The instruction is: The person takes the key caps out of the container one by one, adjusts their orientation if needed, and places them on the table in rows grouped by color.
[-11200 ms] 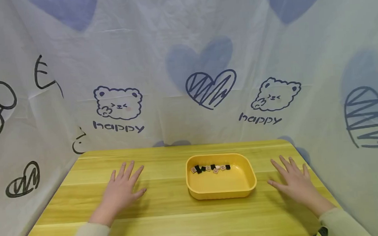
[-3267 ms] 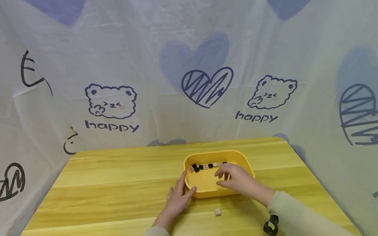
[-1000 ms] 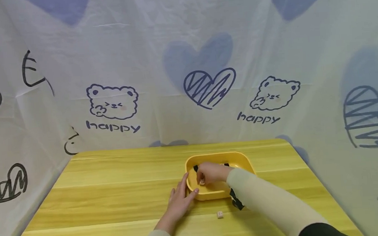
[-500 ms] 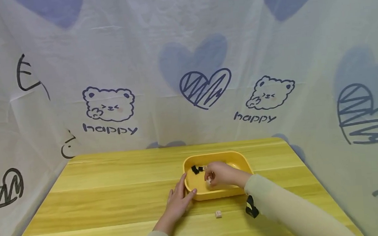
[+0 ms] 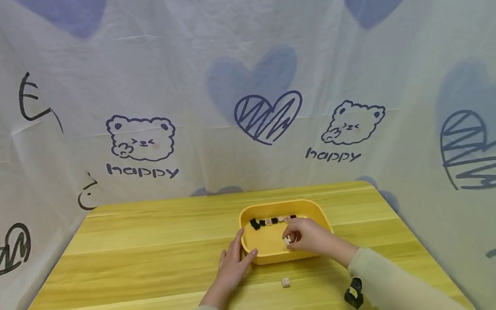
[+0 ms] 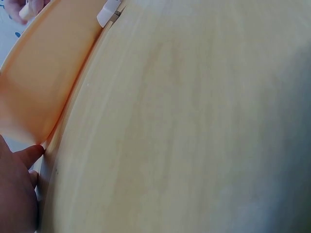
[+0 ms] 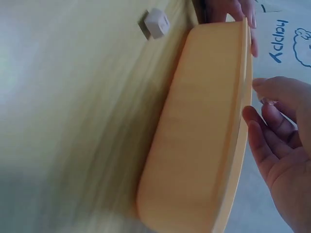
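The yellow tray [image 5: 266, 258] stands on the table with a row of small black and beige keycaps [image 5: 268, 222] along its far side. Over the near right part of it, my right hand [image 5: 310, 237] pinches a pale keycap [image 5: 287, 240] between thumb and fingers. In the right wrist view this keycap [image 7: 266, 101] is mostly hidden by the fingertips. My left hand [image 5: 232, 266] rests against the tray's near left corner, fingers along the left side and thumb at the front rim. One beige keycap [image 5: 285, 282] sits on the table before the tray, its marked face visible in the right wrist view.
The wood-grain table [image 5: 143, 258] extends to both sides of the tray. A white printed cloth [image 5: 204, 148] hangs behind the table and along its sides.
Earlier, both hands lay spread beside the tray; later one keycap stood outside it. Over the last second, my right hand has moved rightward over the tray, uncovering the row, with a pale keycap pinched.
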Available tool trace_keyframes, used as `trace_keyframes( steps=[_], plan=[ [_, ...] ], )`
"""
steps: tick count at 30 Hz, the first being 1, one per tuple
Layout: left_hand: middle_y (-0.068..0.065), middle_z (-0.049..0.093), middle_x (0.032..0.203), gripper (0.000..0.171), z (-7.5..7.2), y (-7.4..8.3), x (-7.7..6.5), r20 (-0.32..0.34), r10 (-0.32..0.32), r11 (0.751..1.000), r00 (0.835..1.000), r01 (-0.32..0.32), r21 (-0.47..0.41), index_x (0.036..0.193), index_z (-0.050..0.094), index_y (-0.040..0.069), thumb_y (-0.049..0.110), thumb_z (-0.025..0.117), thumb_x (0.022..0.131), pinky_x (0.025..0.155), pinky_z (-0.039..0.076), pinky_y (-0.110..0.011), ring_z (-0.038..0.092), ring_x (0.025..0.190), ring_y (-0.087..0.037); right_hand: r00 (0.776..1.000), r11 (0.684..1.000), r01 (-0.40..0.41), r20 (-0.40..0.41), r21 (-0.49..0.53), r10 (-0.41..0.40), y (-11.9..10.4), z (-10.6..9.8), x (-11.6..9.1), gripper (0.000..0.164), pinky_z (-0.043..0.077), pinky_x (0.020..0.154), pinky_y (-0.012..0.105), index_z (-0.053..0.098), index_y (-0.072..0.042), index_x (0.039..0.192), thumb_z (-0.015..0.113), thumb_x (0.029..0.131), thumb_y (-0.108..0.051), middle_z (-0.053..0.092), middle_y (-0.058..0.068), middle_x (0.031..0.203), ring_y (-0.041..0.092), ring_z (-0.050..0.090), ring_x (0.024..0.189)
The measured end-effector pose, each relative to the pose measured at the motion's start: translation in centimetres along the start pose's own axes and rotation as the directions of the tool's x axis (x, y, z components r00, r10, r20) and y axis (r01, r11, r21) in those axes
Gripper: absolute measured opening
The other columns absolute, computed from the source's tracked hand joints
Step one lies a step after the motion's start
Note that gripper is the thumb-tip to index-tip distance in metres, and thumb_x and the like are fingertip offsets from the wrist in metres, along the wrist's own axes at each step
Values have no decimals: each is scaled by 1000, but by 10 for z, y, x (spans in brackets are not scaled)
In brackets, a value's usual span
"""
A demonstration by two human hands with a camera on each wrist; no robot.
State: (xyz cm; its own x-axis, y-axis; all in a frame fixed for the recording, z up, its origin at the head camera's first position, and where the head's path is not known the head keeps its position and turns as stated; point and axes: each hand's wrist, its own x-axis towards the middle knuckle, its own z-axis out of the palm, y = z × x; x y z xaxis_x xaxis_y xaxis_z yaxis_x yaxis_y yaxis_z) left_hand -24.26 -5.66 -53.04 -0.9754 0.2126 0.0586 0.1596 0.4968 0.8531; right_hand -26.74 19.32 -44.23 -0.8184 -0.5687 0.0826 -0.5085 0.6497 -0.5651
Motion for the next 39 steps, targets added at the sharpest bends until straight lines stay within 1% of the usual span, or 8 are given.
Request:
trace_keyframes(
  steps=[7,15,20,25,29,31,35,39],
  plan=[
    [-18,28,156,73,-1,1,0,8,-1,1000,1000,1,-16,157,18,17,43,54,99,113,0,-61,24,143,-38,997,999,37,-75,39,-34,1,0,-29,18,52,63,24,70,-2,95,74,79,4,54,-3,78,11,54,71],
    [-17,28,156,72,0,0,0,2,-8,1000,1000,8,2,157,19,18,42,53,99,113,0,-60,25,143,-37,997,993,31,-70,116,-23,2,8,-55,22,50,60,23,70,-8,94,73,77,6,53,-5,79,6,52,70],
    [-16,27,157,72,0,0,0,7,-10,1000,1000,11,-10,157,18,19,42,53,99,114,0,-60,24,143,-36,999,990,6,-32,144,-1,5,17,-66,22,48,57,23,69,-7,96,72,77,5,55,-8,78,4,50,67],
    [-15,25,158,72,-1,1,1,12,-12,1000,1000,12,-9,157,18,18,41,53,99,113,-1,-60,23,143,-36,999,992,-36,-1,121,37,8,26,-70,21,46,55,22,71,-7,95,74,76,1,59,-11,77,2,48,63],
    [-16,26,157,72,-2,1,1,7,-7,1000,1000,7,-5,157,18,18,41,53,99,113,0,-61,23,143,-37,997,992,-72,9,103,71,11,36,-68,15,46,56,23,71,-11,92,77,79,-6,63,-11,80,2,49,63],
    [-18,26,157,71,-2,1,0,3,2,1000,1000,-2,-4,157,19,17,40,54,99,113,1,-62,24,142,-39,996,992,-90,14,91,89,12,41,-67,14,47,57,23,71,-14,90,79,79,-10,63,-12,81,3,51,64],
    [-16,25,157,72,-1,0,1,10,-7,1000,1000,7,-10,157,18,18,41,54,99,113,0,-61,23,143,-37,994,993,-107,22,55,106,14,48,-65,14,47,62,24,71,-17,88,81,78,-15,59,-13,79,4,52,70],
    [-14,25,158,72,0,-2,1,14,-16,1000,1000,16,-12,157,18,19,42,54,99,114,0,-59,23,143,-35,996,996,-87,29,31,87,14,53,-64,15,46,61,24,72,-16,87,82,77,-16,55,-11,76,4,50,70]
  ],
)
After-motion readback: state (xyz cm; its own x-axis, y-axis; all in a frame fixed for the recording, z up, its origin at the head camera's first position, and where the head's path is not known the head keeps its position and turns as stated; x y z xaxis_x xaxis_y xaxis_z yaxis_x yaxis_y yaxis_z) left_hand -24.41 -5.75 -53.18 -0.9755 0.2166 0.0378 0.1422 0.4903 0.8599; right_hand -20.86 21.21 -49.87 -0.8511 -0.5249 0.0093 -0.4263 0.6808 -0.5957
